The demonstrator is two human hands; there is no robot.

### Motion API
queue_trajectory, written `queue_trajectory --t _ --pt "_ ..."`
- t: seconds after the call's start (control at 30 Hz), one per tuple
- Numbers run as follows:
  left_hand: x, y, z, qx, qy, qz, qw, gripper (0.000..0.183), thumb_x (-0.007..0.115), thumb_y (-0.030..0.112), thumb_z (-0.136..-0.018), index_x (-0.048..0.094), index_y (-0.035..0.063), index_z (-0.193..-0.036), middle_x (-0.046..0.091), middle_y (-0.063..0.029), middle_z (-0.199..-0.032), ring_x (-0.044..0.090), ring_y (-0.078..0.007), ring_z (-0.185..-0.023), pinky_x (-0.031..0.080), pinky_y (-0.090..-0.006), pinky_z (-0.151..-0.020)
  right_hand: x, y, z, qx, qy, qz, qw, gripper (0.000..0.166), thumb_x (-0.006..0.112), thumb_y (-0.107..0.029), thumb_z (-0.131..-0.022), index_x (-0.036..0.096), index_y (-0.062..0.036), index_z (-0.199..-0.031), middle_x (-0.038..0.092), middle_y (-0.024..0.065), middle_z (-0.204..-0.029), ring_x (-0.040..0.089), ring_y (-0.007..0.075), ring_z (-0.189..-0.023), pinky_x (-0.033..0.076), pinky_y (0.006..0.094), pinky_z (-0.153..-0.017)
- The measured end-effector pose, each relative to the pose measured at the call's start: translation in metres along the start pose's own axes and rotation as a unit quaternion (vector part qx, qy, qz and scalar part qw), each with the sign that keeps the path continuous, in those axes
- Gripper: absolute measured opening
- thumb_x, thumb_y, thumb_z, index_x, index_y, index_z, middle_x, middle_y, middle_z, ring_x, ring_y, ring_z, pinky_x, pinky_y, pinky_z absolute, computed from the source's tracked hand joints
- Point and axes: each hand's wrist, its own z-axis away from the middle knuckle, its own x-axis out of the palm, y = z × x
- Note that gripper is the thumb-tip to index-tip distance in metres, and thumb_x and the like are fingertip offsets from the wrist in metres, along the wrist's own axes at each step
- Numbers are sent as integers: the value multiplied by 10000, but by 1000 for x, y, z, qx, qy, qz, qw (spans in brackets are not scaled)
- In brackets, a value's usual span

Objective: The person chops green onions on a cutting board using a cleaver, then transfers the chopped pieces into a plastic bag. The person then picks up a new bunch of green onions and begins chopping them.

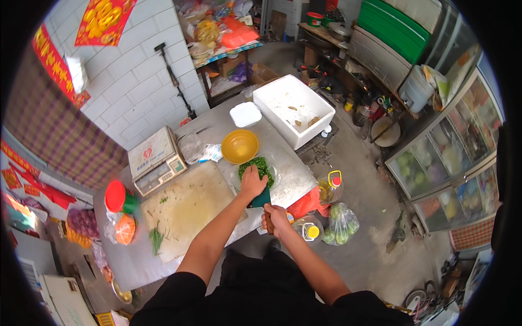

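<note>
My right hand [275,220] is closed around the brown handle of a cleaver, whose wide dark blade [261,198] is tilted at the rim of a clear bowl [274,165]. Chopped greens [257,164] fill that bowl. At the greens and the upper part of the blade is my left hand [253,182]; whether its fingers grip anything is hidden. A yellow bowl [239,146] stands just beyond. To the left lies a worn cutting board [187,203] with a small bunch of green stalks [155,239] and a few green bits on it.
A scale [157,159] and a red-lidded tub [116,196] stand on the metal table's left side. A white foam box [291,110] is beyond its far right edge. Oil jugs [312,231] and bagged green vegetables [341,224] sit on the floor at right, near a glass-door fridge [444,150].
</note>
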Motion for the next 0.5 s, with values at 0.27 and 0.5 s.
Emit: queue_trajectory --t 0.27,0.5 --pt "-15 -22 -72 -23 -177 -72 981 513 648 311 -911 604 -45 -1279 615 -313 -1335 599 -451 -1241 470 -497 -1069 24 -34 -53 12 -13 -90 996 209 591 -178 -1054 511 -22 -939 579 119 -764 584 243 -572 511 388 -488" --pt "-61 -22 -55 39 -435 127 890 255 573 -19 -821 730 -20 -1022 745 -217 -1055 718 -370 -995 569 -422 -899 20 -20 -51 -6 38 -134 990 175 600 -173 -1029 521 -26 -975 580 105 -743 584 232 -548 490 387 -443"
